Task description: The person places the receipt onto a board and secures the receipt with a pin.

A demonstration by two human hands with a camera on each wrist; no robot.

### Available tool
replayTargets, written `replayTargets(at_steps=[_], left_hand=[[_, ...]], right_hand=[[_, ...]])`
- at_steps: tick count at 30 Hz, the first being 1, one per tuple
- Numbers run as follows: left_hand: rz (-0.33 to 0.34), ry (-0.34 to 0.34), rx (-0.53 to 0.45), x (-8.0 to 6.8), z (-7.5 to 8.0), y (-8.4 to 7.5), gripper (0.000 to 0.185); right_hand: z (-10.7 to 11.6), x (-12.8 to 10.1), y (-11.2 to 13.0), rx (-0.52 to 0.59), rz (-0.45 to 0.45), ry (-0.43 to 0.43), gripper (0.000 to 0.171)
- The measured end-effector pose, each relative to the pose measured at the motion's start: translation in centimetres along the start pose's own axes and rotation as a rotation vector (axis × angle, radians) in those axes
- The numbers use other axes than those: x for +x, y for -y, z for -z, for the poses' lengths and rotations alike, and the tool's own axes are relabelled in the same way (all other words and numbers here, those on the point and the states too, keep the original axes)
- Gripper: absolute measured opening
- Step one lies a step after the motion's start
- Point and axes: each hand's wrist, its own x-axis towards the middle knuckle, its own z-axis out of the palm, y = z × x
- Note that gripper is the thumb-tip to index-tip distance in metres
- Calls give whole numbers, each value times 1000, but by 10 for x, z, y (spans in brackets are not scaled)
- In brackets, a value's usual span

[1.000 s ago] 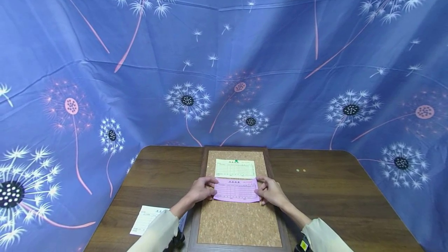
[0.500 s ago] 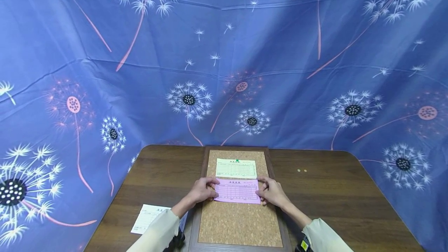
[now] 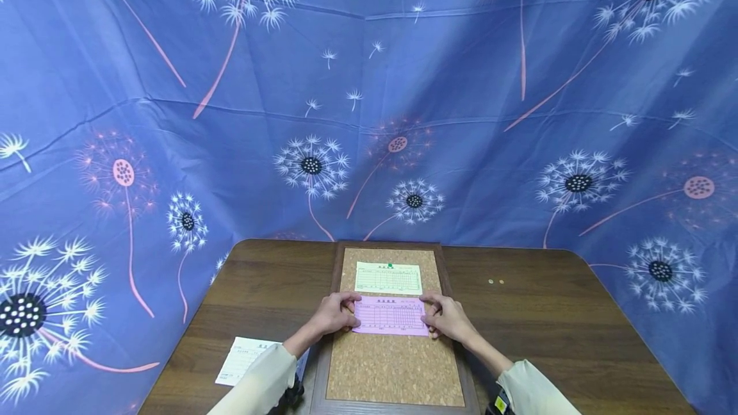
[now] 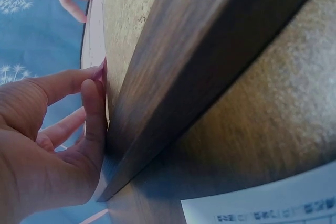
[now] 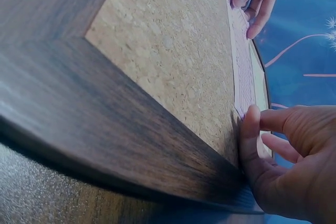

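A pink printed form lies across the cork board, just below a pale green form that a green push pin fixes at its top edge. My left hand pinches the pink form's left end between thumb and fingers. At the opposite end my right hand pinches it the same way. Both wrist views show thumb and finger at the pink paper's edge, close to the cork; whether the sheet lies fully flat is hard to tell.
The dark wooden frame borders the cork board on the brown table. White printed forms lie left of it, partly under the left sleeve. Two small round items sit at the right. A blue dandelion cloth hangs behind.
The pink form's upper edge has shifted very slightly down from the green form, and the sheet looks a little straighter. Both hands keep their grip in nearly the same place.
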Motion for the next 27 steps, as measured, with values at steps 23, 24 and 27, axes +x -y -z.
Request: replayTargets(at_steps=[23, 24, 27], left_hand=[[-57, 17, 106, 3, 3, 0, 48], [-60, 18, 109, 3, 3, 0, 48], [-53, 19, 108, 5, 3, 0, 49]], right_hand=[[10, -8, -4, 81, 21, 113, 40], [12, -9, -3, 88, 22, 118, 40], [19, -12, -3, 97, 31, 125, 43]])
